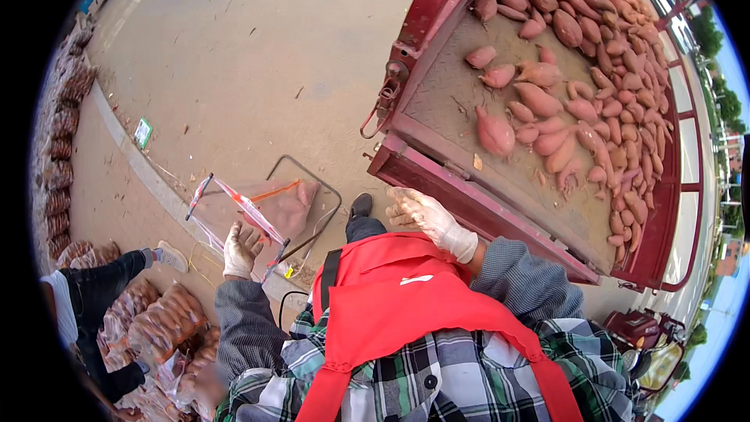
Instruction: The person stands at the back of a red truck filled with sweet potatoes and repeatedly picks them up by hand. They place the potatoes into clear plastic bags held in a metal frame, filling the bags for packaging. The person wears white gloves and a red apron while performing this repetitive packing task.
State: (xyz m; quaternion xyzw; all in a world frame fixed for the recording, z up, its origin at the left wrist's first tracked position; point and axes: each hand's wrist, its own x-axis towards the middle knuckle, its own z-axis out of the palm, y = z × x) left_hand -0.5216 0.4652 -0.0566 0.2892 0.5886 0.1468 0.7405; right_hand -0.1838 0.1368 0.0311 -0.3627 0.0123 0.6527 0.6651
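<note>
My left hand (241,251), in a pale work glove, has its fingers apart beside a clear plastic bag (263,199). Whether it touches the bag's near edge I cannot tell. The bag's mouth is stretched across a metal frame stand (338,196), with sweet potatoes (302,199) showing through the plastic. My right hand (426,220), also gloved and soiled at the fingers, hovers in front of me near the lowered tailgate (445,196) of a red cargo bed. It holds nothing, its fingers slightly bent. Loose sweet potatoes (536,99) lie on the bed floor (451,88).
A large heap of sweet potatoes (615,70) fills the bed's far side. Filled bags (167,322) crowd the lower left, beside another person's legs (105,287). More filled bags (61,176) line the left. A concrete kerb (140,170) crosses the ground; a motor vehicle (641,340) stands lower right.
</note>
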